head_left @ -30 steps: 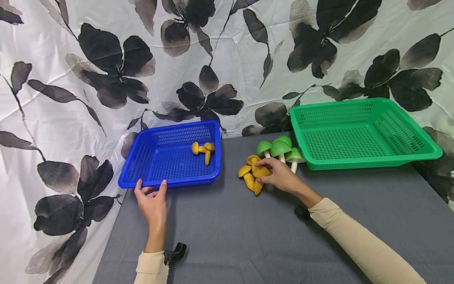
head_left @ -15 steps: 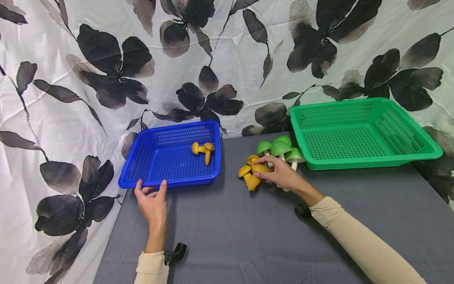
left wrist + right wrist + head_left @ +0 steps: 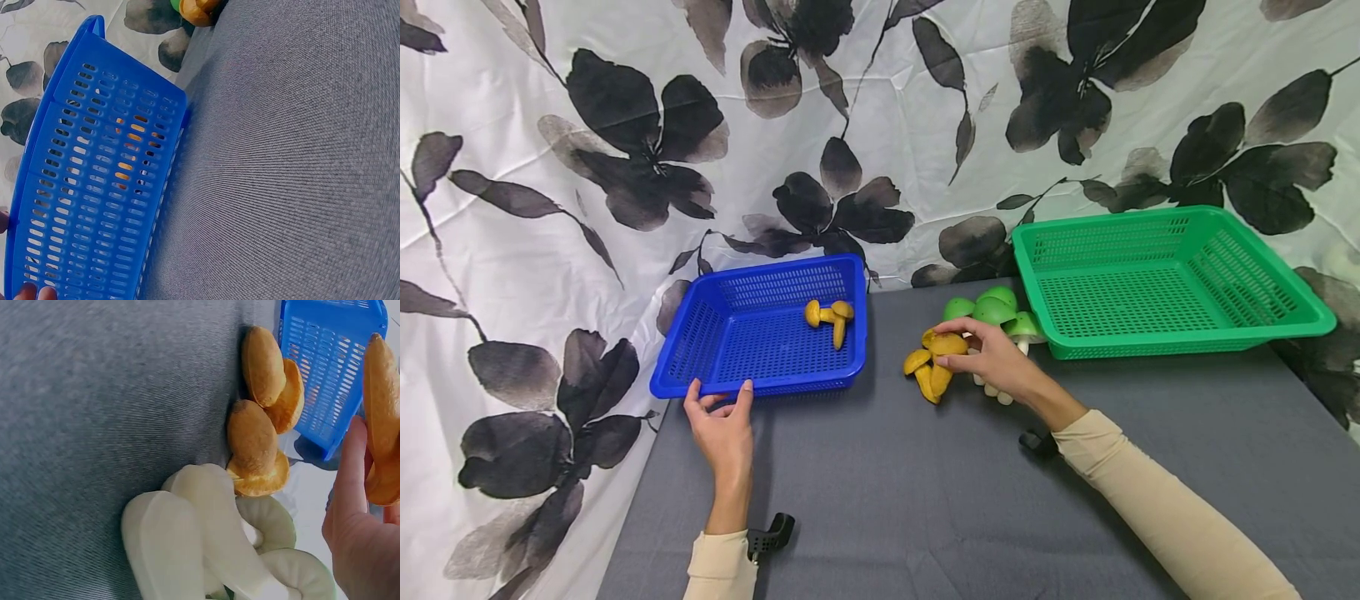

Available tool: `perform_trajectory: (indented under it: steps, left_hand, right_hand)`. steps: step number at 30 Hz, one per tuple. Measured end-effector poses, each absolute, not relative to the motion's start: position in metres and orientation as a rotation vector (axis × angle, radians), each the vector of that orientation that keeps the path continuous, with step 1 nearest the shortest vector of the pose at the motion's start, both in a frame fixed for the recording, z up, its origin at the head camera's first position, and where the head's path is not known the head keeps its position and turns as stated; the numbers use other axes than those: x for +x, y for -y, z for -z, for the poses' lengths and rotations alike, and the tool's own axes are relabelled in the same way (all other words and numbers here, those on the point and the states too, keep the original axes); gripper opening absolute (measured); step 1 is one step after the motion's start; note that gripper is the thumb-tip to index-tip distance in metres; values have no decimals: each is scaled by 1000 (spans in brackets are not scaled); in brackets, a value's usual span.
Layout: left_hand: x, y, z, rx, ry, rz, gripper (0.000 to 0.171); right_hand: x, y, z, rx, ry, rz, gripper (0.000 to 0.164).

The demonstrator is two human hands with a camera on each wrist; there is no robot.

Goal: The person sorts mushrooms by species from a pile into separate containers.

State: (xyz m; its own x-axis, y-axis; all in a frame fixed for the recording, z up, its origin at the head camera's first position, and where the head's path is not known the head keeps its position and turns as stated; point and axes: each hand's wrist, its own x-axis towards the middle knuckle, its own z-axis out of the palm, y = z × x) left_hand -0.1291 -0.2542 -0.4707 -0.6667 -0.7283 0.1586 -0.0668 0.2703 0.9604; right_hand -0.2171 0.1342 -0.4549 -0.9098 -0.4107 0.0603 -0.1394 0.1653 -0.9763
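The right hand point(image 3: 1000, 367) pinches a yellow mushroom point(image 3: 948, 344) while the left hand point(image 3: 722, 427), fingers spread, touches the blue basket point(image 3: 700, 337).

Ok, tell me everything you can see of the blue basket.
The blue basket is a shallow rectangular tray that looks like plastic, with perforated slotted walls and floor and a flared rim. It sits flat on the grey table, its far side against the flower-print cloth. Inside, near its far right corner, lies a small cluster of yellow toy mushrooms. The left hand touches its near rim with spread fingertips.
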Motion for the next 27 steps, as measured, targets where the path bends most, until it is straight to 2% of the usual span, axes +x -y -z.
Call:
perform_trajectory:
  steps: [27]
  left_hand:
    - [-128,255,469,729,1960,1432,86]
  right_hand:
    - [-226,-120,435,-475,-2064,1891,43]
